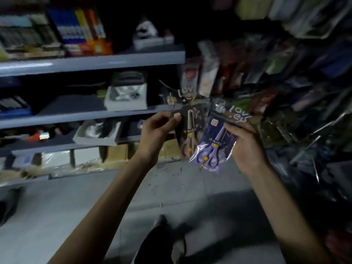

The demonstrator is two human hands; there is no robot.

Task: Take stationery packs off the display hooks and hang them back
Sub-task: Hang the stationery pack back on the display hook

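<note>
While grey shelves held boxes, left hand fingers pinched the dark scissors pack and right hand fingers gripped the purple scissors pack.

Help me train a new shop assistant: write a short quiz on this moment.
1. True or false: the left hand pinches the dark pack while the right hand holds a second scissors pack.
2. The card of the pack in the right hand is: A) purple B) red C) green.
3. Fill in: the grey shelves stand on the person's ____ side, and the hanging packs on the other.

Key: 1 true; 2 A, it is the purple pack; 3 left.
</note>
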